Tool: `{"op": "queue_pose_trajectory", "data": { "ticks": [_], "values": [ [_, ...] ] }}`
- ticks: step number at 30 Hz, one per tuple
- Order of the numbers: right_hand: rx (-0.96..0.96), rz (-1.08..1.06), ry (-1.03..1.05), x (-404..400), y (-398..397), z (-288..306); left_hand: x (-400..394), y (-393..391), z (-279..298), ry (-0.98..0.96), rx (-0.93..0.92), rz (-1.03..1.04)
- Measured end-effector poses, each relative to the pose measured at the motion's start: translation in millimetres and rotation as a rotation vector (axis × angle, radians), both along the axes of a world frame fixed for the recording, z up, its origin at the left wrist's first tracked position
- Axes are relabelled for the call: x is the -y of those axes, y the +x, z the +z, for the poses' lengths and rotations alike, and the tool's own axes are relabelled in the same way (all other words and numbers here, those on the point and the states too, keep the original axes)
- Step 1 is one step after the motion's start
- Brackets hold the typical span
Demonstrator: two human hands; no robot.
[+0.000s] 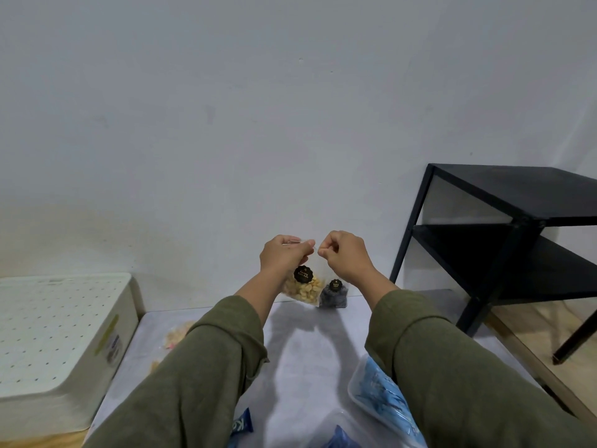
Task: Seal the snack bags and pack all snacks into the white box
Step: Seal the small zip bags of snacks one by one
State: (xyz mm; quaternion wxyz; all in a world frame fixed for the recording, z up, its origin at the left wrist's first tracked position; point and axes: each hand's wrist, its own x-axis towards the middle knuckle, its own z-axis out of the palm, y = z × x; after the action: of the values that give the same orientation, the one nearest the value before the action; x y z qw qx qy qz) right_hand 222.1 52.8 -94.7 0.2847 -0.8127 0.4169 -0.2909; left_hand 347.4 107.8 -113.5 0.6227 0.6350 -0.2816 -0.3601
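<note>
While your left hand (284, 253) and right hand (342, 253) both pinch the top edge of the clear bag of pale snacks (302, 287), held up beyond the white box (61, 334), sealing looks underway; the dark bag (334, 295) right of the box remains unpacked.

Bare pale wall (258, 108), black two-tier shelf (517, 227) (right side); wooden floor (575, 334) beneath

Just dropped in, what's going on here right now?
A person holds a clear bag of pale snacks up over the table, left hand and right hand both pinching its top edge, apparently sealing it. A second bag of dark snacks stands behind. The white box sits at left, lid on.
</note>
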Motion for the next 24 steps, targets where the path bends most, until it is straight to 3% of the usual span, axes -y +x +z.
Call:
{"op": "queue_pose_trajectory", "data": {
  "ticks": [9,15,24],
  "values": [
    [0.024,0.015,0.064,-8,3,-3,-4,-2,2,0.003,-0.004,0.013],
    [0.136,0.009,0.157,-9,3,-8,-8,1,2,-0.007,-0.015,0.017],
    [0.203,0.019,0.306,-10,-1,-4,-11,3,-3,-0.040,0.093,-0.049]
  ]
}}
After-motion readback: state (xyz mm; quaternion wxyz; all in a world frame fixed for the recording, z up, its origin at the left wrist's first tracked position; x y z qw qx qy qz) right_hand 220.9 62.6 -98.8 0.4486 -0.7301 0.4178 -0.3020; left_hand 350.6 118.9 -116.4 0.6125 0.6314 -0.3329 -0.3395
